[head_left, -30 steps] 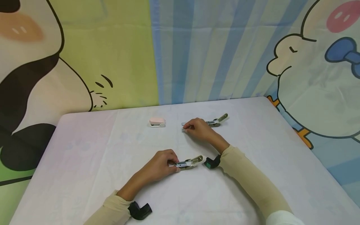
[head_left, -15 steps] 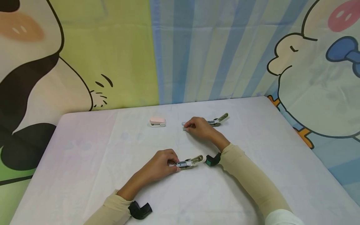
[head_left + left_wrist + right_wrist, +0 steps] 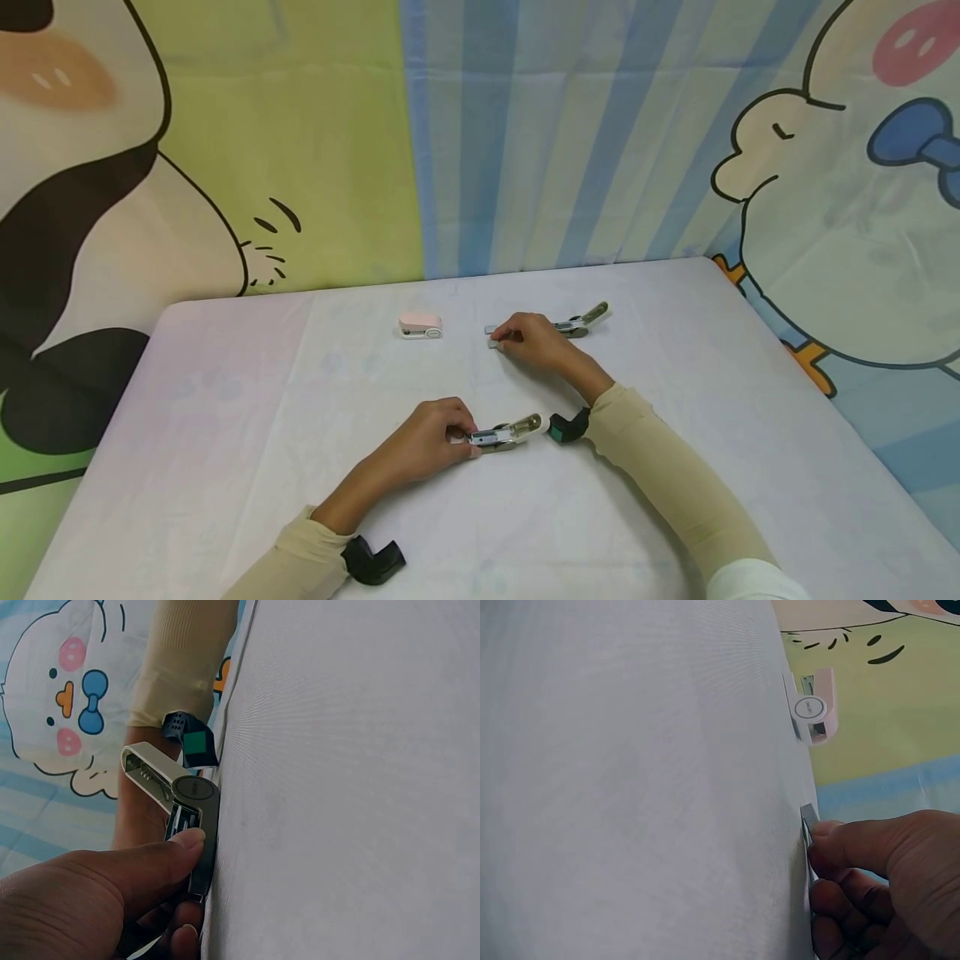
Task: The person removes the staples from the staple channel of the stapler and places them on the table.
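In the head view my left hand (image 3: 423, 437) grips the front of a stapler (image 3: 506, 434) near the middle of the table; its top cover is swung up. The left wrist view shows the thumb on the olive-coloured stapler (image 3: 196, 795), beside its metal staple channel. Farther back, my right hand (image 3: 532, 343) pinches a small grey strip of staples (image 3: 492, 343) between thumb and fingertip. That staple strip (image 3: 808, 813) also shows in the right wrist view, low at the table surface. A second raised-cover stapler (image 3: 581, 322) lies behind the right hand, partly hidden by it.
A pink and white stapler (image 3: 420, 326) stands at the back, left of the right hand. Another grey strip (image 3: 490, 329) lies just behind the right fingertips. The white-covered table (image 3: 225, 442) ends at a cartoon-printed curtain (image 3: 480, 142).
My right hand has shifted very slightly back and to the right with the staple strip. The left hand and its stapler have stayed in place.
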`<state>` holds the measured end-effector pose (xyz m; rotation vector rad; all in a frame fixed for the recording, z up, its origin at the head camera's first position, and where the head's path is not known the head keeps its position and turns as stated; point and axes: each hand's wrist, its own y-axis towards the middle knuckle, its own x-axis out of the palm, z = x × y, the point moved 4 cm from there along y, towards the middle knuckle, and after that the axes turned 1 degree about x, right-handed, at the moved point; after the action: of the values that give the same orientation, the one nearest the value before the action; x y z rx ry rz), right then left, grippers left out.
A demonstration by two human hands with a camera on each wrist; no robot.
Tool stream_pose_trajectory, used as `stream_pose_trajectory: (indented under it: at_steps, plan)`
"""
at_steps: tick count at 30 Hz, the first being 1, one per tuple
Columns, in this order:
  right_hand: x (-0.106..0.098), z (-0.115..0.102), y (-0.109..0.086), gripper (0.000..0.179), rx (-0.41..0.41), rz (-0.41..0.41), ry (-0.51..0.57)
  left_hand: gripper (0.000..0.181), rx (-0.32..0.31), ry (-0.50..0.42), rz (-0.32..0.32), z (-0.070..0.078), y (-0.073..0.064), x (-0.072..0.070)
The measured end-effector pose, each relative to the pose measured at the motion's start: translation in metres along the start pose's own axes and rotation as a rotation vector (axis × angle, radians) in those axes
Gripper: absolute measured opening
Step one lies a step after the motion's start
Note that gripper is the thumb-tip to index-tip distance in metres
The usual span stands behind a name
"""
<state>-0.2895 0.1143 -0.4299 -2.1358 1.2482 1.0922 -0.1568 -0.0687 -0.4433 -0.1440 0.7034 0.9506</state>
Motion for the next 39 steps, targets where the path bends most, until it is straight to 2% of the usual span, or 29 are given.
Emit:
stream_pose_trajectory:
  at_steps: [10,16,31,34,39]
  plan:
    - [-0.001,0.004,-0.002,0.018,0.041,-0.018,0.029,0.013,0.003,-0.004,-0.003,0.0,0.0,0.0]
    - [-0.004,0.005,-0.009,0.019,0.01,-0.016,0.01,0.013,-0.01,-0.002,-0.005,-0.001,0.0,0.001]
    - [-0.018,0.005,-0.051,0.016,-0.097,-0.107,0.023,0.013,-0.004,-0.009,-0.006,0.0,-0.001,0.002]
    - [-0.019,0.005,-0.059,0.015,-0.137,-0.108,0.046,0.013,-0.01,-0.006,-0.009,0.0,-0.002,0.002]
    - [-0.019,0.001,-0.073,0.021,-0.154,-0.112,0.138,0.014,-0.022,-0.002,-0.011,0.001,-0.002,0.001]
